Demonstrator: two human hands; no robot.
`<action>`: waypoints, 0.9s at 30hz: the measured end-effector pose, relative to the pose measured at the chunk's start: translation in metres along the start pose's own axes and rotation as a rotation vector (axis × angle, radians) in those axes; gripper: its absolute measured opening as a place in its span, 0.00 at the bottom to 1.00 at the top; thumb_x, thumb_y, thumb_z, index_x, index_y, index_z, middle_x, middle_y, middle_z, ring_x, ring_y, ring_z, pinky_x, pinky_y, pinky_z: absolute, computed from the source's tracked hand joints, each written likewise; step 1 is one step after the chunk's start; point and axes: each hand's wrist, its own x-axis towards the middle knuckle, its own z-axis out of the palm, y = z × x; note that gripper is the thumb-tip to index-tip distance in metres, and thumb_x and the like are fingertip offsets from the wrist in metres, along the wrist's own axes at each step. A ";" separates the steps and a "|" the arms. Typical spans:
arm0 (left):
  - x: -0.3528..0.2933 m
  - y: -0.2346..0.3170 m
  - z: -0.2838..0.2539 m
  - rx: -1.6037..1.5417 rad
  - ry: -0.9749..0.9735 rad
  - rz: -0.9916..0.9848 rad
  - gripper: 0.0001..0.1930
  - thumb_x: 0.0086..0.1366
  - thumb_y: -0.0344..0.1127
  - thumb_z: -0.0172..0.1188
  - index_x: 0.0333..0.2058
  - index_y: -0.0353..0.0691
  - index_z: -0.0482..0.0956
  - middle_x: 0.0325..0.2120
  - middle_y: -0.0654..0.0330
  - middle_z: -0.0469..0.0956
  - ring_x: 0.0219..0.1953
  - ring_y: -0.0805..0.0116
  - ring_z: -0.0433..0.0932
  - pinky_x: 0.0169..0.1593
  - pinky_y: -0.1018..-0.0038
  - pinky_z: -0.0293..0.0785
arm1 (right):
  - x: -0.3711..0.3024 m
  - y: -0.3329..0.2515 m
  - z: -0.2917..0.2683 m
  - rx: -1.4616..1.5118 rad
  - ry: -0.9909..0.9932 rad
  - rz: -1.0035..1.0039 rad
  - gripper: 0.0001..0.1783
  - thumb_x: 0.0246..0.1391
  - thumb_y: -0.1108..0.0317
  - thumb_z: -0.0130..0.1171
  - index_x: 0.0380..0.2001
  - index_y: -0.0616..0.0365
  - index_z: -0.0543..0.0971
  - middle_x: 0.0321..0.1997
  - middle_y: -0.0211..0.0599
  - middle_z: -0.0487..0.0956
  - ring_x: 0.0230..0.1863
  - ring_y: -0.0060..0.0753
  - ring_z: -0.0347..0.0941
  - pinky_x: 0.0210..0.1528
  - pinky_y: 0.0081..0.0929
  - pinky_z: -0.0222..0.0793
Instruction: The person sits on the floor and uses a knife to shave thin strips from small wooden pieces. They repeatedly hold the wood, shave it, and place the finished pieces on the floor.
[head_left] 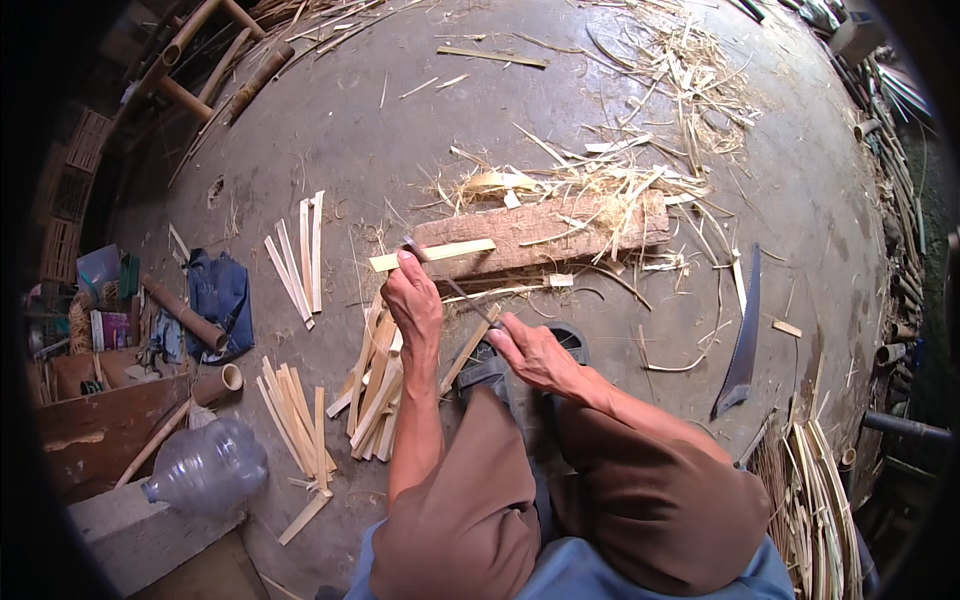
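My left hand (413, 298) is closed on a pale, flat bamboo strip (462, 249), held out over the near left end of a rough wooden block (590, 228). In my right hand (535, 350) is the handle end of a thin dark knife (466, 298). Its blade slants up and left to the strip and meets it just beside my left fingers. How deep the edge sits in the strip cannot be made out. Below my left wrist lies a pile of split bamboo strips (375, 385), partly hidden by my forearm.
More strips lie left on the floor (296, 262) and lower left (300, 415). Shavings (620, 185) cover the block's far side. A saw (742, 340) lies right, near a bundle of long slivers (815, 500). A clear plastic bottle (208, 468) and wooden box (115, 415) stand left.
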 end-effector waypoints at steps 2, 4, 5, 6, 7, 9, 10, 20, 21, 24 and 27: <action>-0.005 0.001 0.001 0.002 0.075 -0.016 0.20 0.74 0.37 0.40 0.34 0.30 0.79 0.19 0.44 0.76 0.21 0.52 0.77 0.26 0.60 0.66 | 0.008 0.023 0.008 0.022 0.071 0.008 0.18 0.67 0.53 0.45 0.36 0.60 0.69 0.26 0.66 0.73 0.33 0.72 0.71 0.34 0.56 0.62; -0.006 0.008 0.013 -0.031 0.078 -0.023 0.20 0.74 0.37 0.41 0.33 0.31 0.79 0.19 0.44 0.76 0.21 0.52 0.77 0.26 0.60 0.66 | 0.016 0.099 0.006 0.021 0.274 0.112 0.20 0.66 0.52 0.45 0.35 0.61 0.69 0.27 0.66 0.73 0.35 0.72 0.71 0.36 0.56 0.63; -0.007 0.003 0.008 -0.020 0.078 -0.045 0.19 0.74 0.37 0.41 0.34 0.31 0.79 0.21 0.45 0.77 0.23 0.52 0.78 0.27 0.61 0.69 | 0.018 0.093 -0.014 -0.133 0.116 0.245 0.22 0.67 0.51 0.43 0.35 0.62 0.70 0.30 0.66 0.75 0.37 0.73 0.71 0.38 0.56 0.65; -0.008 0.000 0.008 -0.022 0.060 -0.056 0.18 0.74 0.37 0.41 0.34 0.31 0.78 0.23 0.45 0.78 0.24 0.52 0.79 0.29 0.62 0.71 | 0.015 0.087 -0.012 -0.106 0.109 0.201 0.21 0.67 0.52 0.44 0.35 0.62 0.70 0.29 0.64 0.75 0.36 0.71 0.71 0.37 0.55 0.65; -0.003 -0.002 0.013 -0.177 0.084 -0.052 0.17 0.74 0.36 0.42 0.37 0.31 0.77 0.28 0.46 0.80 0.29 0.54 0.81 0.34 0.64 0.74 | 0.014 0.081 -0.006 -0.081 0.104 0.157 0.21 0.67 0.52 0.44 0.34 0.62 0.70 0.28 0.62 0.75 0.35 0.69 0.72 0.36 0.54 0.65; 0.000 0.000 0.029 -0.389 0.098 -0.073 0.15 0.74 0.35 0.41 0.45 0.30 0.72 0.44 0.49 0.79 0.49 0.57 0.79 0.53 0.67 0.73 | 0.001 0.082 0.006 -0.183 0.136 0.161 0.21 0.66 0.51 0.45 0.35 0.61 0.70 0.27 0.59 0.75 0.33 0.67 0.72 0.34 0.51 0.64; -0.001 -0.030 0.048 -0.433 0.051 -0.085 0.15 0.75 0.36 0.39 0.49 0.32 0.67 0.46 0.50 0.78 0.51 0.61 0.76 0.56 0.66 0.70 | -0.001 0.086 0.007 -0.184 0.128 0.165 0.20 0.66 0.52 0.46 0.35 0.61 0.70 0.26 0.59 0.74 0.32 0.67 0.72 0.33 0.51 0.64; -0.009 -0.014 -0.030 -1.033 -0.793 -0.834 0.20 0.72 0.29 0.47 0.61 0.41 0.60 0.20 0.70 0.61 0.17 0.83 0.60 0.20 0.85 0.60 | 0.017 0.032 -0.051 -0.387 0.034 -0.237 0.16 0.59 0.55 0.57 0.36 0.54 0.67 0.21 0.48 0.76 0.25 0.57 0.75 0.26 0.49 0.68; -0.014 0.002 -0.039 -1.002 -0.840 -0.843 0.20 0.71 0.28 0.47 0.61 0.41 0.62 0.20 0.71 0.60 0.17 0.84 0.59 0.19 0.86 0.58 | 0.024 0.032 -0.053 -0.478 0.003 -0.319 0.15 0.59 0.56 0.57 0.36 0.54 0.67 0.21 0.47 0.76 0.24 0.56 0.75 0.25 0.48 0.69; -0.028 0.020 -0.057 -0.986 -0.860 -0.823 0.20 0.71 0.30 0.48 0.61 0.40 0.64 0.19 0.71 0.60 0.16 0.85 0.58 0.18 0.85 0.57 | 0.043 0.068 -0.077 -0.483 0.072 -0.461 0.11 0.59 0.58 0.58 0.38 0.49 0.71 0.23 0.43 0.78 0.25 0.42 0.78 0.21 0.37 0.71; -0.045 0.037 -0.074 -1.005 -0.992 -0.653 0.23 0.71 0.32 0.49 0.63 0.39 0.61 0.18 0.73 0.61 0.16 0.86 0.58 0.18 0.85 0.56 | 0.066 0.081 -0.132 -0.158 0.227 0.331 0.17 0.66 0.54 0.50 0.47 0.54 0.77 0.38 0.46 0.82 0.38 0.25 0.79 0.26 0.25 0.74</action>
